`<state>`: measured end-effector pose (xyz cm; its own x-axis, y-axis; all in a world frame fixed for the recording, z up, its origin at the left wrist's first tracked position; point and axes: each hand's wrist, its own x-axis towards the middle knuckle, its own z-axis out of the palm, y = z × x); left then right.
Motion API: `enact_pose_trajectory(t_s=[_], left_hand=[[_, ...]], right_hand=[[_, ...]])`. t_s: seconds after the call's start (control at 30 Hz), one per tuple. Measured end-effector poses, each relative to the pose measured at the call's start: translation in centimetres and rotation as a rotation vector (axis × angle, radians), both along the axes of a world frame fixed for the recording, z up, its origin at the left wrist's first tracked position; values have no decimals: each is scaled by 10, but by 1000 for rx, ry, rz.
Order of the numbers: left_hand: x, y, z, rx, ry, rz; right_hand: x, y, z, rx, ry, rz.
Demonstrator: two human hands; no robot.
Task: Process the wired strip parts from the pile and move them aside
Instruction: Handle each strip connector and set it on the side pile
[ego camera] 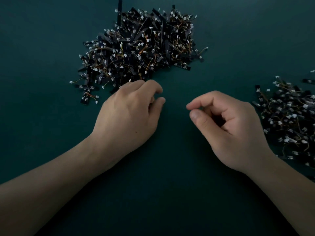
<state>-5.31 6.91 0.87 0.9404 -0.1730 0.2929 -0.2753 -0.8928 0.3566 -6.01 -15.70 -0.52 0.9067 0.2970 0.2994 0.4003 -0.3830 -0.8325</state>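
Between parts: left hand (129, 114) loosely curled, empty, at near edge of pile (139, 46); right hand (228, 128) empty, thumb near forefinger; second heap (289, 120) far right, presumably done; next, likely tease one strip from tangled wires.

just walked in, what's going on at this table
A person is working bare-handed through a big pile of black wired strip parts on a dark green table. The left hand sits at the pile's near edge, the right hand hovers mid-table; neither visibly holds a part. A second pile lies at right.
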Motion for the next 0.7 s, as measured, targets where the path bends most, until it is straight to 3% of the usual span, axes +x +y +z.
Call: enact_pose_trajectory(t_s=[0.2, 0.3, 0.47, 0.6, 0.7], left_hand=[[-5, -8, -5, -376, 31, -269], [-4, -11, -9, -467, 81, -307], [-1, -10, -11, -510, 84, -314], [1, -7, -12, -284, 44, -270], [-1, -9, -8, -253, 61, -195]], right_hand=[[1, 1, 1, -14, 5, -79], [0, 2, 1, -180, -132, -167], [0, 8, -3, -607, -104, -223], [1, 9, -4, -601, -68, -206], [1, 8, -4, -483, -85, -190]])
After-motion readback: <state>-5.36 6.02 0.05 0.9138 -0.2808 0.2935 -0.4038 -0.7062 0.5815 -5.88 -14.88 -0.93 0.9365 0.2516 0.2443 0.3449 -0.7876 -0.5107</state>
